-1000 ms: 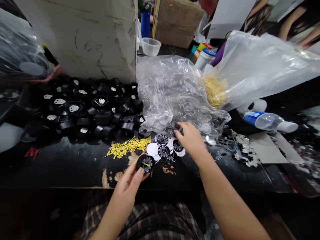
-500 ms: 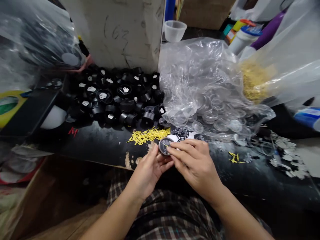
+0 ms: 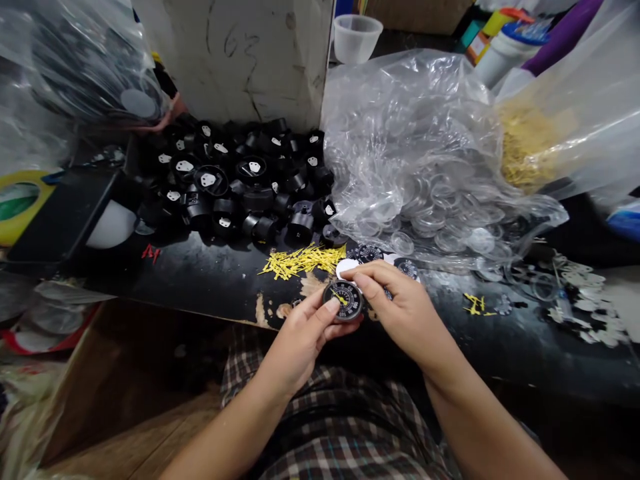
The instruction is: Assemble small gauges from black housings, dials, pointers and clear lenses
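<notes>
My left hand [image 3: 305,327] grips a small round gauge [image 3: 343,300] with its thumb on the face and fingers beneath. The gauge has a black dial with white numbers and a yellow pointer. My right hand [image 3: 395,303] is closed, fingertips together just above the gauge's upper right edge; whatever they hold is hidden. Behind my fingers lie a white disc [image 3: 346,267] and black printed dials [image 3: 370,253], partly covered by the right hand. A pile of yellow pointers [image 3: 303,260] lies just beyond the left hand.
Black round housings [image 3: 250,200] are heaped at the back left. A plastic bag of clear round covers [image 3: 440,207] spreads at the back right. Red pointers [image 3: 150,252] lie left, a few yellow pointers [image 3: 477,305] and white plates [image 3: 585,300] right. A clear cup [image 3: 357,40] stands behind.
My right fingers have moved off the dial face to above its upper edge. The gauge has shifted slightly right and down, its face now more exposed, with my left thumb over it.
</notes>
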The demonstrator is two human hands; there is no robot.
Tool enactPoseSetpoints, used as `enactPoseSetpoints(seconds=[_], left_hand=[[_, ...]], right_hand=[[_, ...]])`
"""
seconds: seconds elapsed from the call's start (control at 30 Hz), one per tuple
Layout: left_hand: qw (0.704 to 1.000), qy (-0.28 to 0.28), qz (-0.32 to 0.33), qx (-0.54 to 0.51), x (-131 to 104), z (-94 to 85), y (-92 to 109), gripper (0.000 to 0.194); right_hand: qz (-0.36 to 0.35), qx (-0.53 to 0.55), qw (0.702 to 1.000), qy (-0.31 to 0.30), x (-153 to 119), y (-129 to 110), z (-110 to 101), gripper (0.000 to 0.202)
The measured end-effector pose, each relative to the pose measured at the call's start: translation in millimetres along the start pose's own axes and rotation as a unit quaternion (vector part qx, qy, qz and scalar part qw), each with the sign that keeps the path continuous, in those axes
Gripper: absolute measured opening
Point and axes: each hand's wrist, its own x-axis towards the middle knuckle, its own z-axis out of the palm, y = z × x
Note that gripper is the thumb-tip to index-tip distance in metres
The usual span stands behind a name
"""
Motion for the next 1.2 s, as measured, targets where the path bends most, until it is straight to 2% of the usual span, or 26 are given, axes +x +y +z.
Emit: enactPoseSetpoints(seconds=[0.13,0.43,0.8,0.93,1.03,1.2], left_hand=[[1.000,0.001,-0.012,-0.005,-2.0,1.6,0.6,0.029],[1.000,0.011,-0.021,0.009,-4.3,4.4,1.4,0.033],[1.000,0.004,-0.014,0.015,-2.1,4.3,-5.4,0.026],[1.000,0.013,-0.008,0.026,-1.3,5.1,-4.9,0.027],[0.999,0.017,-0.005,0.030,-1.2,7.0,-4.3,0.032],[1.000,0.003,-0.012,0.029,-3.8,9.0,-7.6,0.033]], right_hand=[[0.044,0.024,0.999,-0.005,0.4,2.4,0.0,0.027],[0.066,0.053,0.996,-0.019,-3.0,1.9,-3.5,0.026],[0.088,0.073,0.993,-0.032,-7.8,9.5,-5.1,0.026],[0.011,0.019,0.998,-0.053,-12.6,7.2,-8.9,0.027],[-0.061,-0.084,0.991,-0.081,-18.5,5.2,-9.4,0.046],[-0.138,-0.221,0.965,-0.013,-30.6,3.6,-5.1,0.043]])
